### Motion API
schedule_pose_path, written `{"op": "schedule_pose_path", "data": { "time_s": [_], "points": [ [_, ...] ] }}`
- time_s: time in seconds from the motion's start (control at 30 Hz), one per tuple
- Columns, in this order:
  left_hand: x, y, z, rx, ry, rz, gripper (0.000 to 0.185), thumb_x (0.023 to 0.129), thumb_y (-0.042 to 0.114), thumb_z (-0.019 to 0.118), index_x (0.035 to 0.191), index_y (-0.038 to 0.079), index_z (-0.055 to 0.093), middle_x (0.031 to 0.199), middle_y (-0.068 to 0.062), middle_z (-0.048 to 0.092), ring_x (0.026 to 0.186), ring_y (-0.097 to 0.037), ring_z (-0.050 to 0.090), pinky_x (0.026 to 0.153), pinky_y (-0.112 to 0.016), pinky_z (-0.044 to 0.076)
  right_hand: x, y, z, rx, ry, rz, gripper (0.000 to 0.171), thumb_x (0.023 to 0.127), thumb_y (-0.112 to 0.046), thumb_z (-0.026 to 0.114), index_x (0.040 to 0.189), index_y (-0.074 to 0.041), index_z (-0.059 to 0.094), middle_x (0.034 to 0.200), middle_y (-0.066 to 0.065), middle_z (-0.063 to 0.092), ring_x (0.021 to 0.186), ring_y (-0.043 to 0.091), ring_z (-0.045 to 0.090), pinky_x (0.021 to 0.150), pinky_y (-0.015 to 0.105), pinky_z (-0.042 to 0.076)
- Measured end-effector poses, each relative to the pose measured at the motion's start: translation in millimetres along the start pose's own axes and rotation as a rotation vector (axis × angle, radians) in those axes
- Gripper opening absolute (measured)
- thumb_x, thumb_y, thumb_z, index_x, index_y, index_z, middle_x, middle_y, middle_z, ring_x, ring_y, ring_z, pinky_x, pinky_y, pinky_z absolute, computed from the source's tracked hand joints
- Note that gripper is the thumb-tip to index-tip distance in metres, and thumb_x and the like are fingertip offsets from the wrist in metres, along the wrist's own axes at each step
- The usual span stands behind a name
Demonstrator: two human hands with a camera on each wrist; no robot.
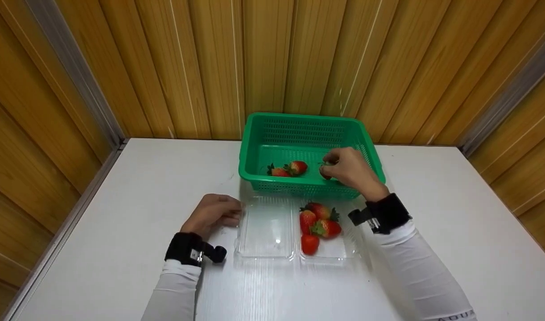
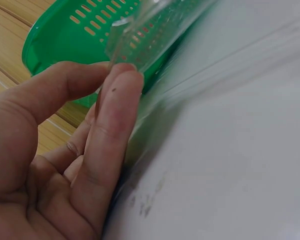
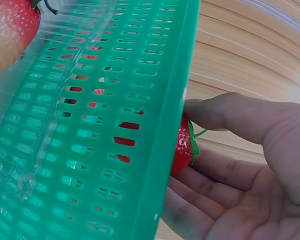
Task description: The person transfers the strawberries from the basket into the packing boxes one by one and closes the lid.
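Note:
A green slotted basket (image 1: 254, 151) stands at the back of the white table, with two strawberries (image 1: 288, 169) in it. My right hand (image 1: 329, 168) reaches over its near wall and pinches a third strawberry (image 3: 182, 148) between thumb and fingers, just inside the wall. In front of the basket lies an open clear clamshell box (image 1: 266, 249). Its right half holds several strawberries (image 1: 318, 224) and its left half has nothing in it. My left hand (image 1: 233, 215) pinches the box's left edge (image 2: 124, 35) between thumb and forefinger.
The white table (image 1: 121, 214) sits in a corner of wooden panel walls (image 1: 187, 67). The green basket wall (image 3: 115, 125) fills most of the right wrist view. Both wrists wear black camera straps.

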State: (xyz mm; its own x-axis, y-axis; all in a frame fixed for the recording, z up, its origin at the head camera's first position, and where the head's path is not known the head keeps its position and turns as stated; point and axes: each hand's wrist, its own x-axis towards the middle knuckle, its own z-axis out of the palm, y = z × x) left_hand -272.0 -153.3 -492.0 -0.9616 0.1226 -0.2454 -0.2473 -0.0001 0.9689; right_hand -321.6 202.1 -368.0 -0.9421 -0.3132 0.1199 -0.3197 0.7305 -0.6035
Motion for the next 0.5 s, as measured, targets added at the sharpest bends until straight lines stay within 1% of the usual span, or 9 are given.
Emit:
{"op": "schedule_pose_path", "data": {
  "time_s": [0.17,0.23,0.43,0.5],
  "points": [
    [0.2,0.3,-0.5,-0.015,-0.005,0.0,0.015,0.093,0.006,0.078,0.101,-0.007,0.076,0.088,-0.014,0.073,0.072,-0.017,0.072,0.07,-0.03,0.065,-3.4,-3.3,-2.0,0.013,0.01,-0.01,0.033,0.098,-0.011,0.073,0.125,0.008,0.072,0.119,0.022,0.072,0.097,0.027,0.061,0.082,0.037,0.055],
    [0.3,0.4,-0.8,-0.014,-0.005,-0.002,0.016,0.093,0.006,0.077,0.102,-0.007,0.076,0.087,-0.014,0.073,0.072,-0.017,0.072,0.071,-0.03,0.065,-4.9,-4.3,-2.8,0.018,0.013,-0.017,0.032,0.099,-0.011,0.072,0.125,0.008,0.072,0.118,0.021,0.072,0.095,0.026,0.061,0.08,0.035,0.053],
    [-0.5,0.8,-0.6,0.015,-0.006,0.002,0.018,0.093,0.008,0.078,0.102,-0.007,0.076,0.085,-0.013,0.073,0.071,-0.016,0.072,0.07,-0.029,0.065,-8.4,-6.9,-4.1,0.027,0.02,-0.027,0.033,0.1,-0.011,0.072,0.126,0.009,0.071,0.117,0.022,0.072,0.101,0.03,0.063,0.089,0.043,0.055],
    [-0.4,1.7,0.0,0.016,-0.005,-0.001,0.018,0.093,0.008,0.078,0.102,-0.007,0.076,0.085,-0.013,0.072,0.07,-0.016,0.072,0.07,-0.029,0.065,-9.4,-8.3,-4.8,0.029,0.024,-0.027,0.033,0.1,-0.012,0.072,0.125,0.01,0.071,0.117,0.022,0.072,0.102,0.03,0.064,0.089,0.044,0.055]
  ]
}}
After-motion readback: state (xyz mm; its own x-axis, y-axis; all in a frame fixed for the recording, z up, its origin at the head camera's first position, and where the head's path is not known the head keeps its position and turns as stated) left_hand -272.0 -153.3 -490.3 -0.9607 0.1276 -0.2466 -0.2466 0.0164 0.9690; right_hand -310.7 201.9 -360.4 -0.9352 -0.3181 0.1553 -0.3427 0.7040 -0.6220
